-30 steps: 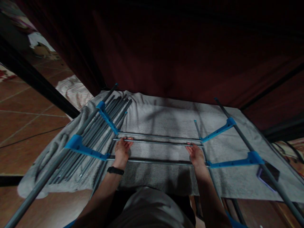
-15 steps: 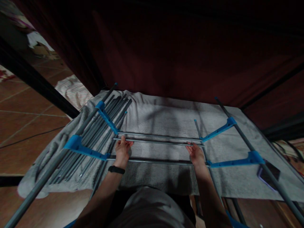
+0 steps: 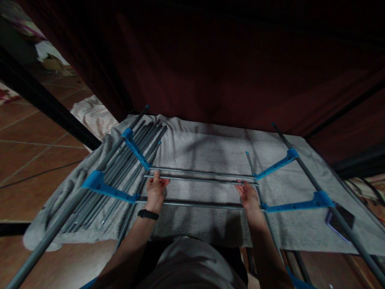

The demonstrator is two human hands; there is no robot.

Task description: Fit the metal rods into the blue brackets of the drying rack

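Note:
A thin grey metal tube (image 3: 200,180) lies crosswise between my two hands. My left hand (image 3: 155,192) closes around it near its left end, and my right hand (image 3: 247,194) pinches it near the right end. Just beyond runs a parallel crossbar (image 3: 201,173), and nearer to me another crossbar (image 3: 200,205) passes beneath my wrists. Both crossbars join blue plastic brackets at their ends: a left bracket (image 3: 112,191) and a right bracket (image 3: 296,205) are the nearer ones. These link to long grey side poles, such as the right pole (image 3: 309,174).
Several loose grey tubes (image 3: 120,170) lie side by side on the grey blanket (image 3: 207,148) at left. A phone (image 3: 340,221) rests under the right pole. Behind hangs a dark red curtain (image 3: 210,80). Tiled floor (image 3: 45,160) shows at left.

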